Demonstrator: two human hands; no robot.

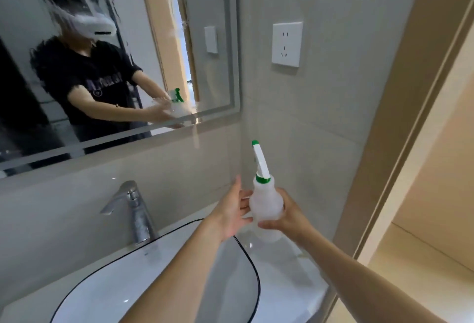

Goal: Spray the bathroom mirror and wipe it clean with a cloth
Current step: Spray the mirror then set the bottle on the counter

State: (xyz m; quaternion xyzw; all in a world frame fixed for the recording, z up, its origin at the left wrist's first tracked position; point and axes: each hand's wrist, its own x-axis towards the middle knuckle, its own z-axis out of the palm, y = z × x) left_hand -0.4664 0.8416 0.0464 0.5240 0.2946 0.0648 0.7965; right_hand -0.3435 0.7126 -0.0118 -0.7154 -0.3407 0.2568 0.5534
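A person stands at a bathroom washbasin with both bare arms stretched forward, one translucent white plastic spray bottle with a green collar and green-tipped nozzle (265,199) held upright between the two hands. The right hand (284,213) grips the bottle's rounded body from the right and from beneath, fingers curled under its base. The left hand (232,211) is spread, palm turned toward the bottle, fingers straight; its fingertips lie at the bottle's left side, though whether they touch it cannot be told. The bottle hangs in the air above the right end of the white ceramic basin with a thin black rim line (256,279), near the corner where two grey tiled walls meet, its nozzle pointing up and slightly left.

One wall-mounted rectangular mirror with a frosted border (159,48) fills the upper left. Its upper part is smeared with whitish streaks, and its lower part reflects the person's dark short-sleeved shirt, both arms and the bottle. Below the mirror, one chrome single-lever tap (133,210) stands at the back of the basin, spout pointing left. One white wall socket plate (286,43) sits on the right-hand wall, well above the bottle. A beige door frame (400,107) runs down the right side. No cloth shows in this view.
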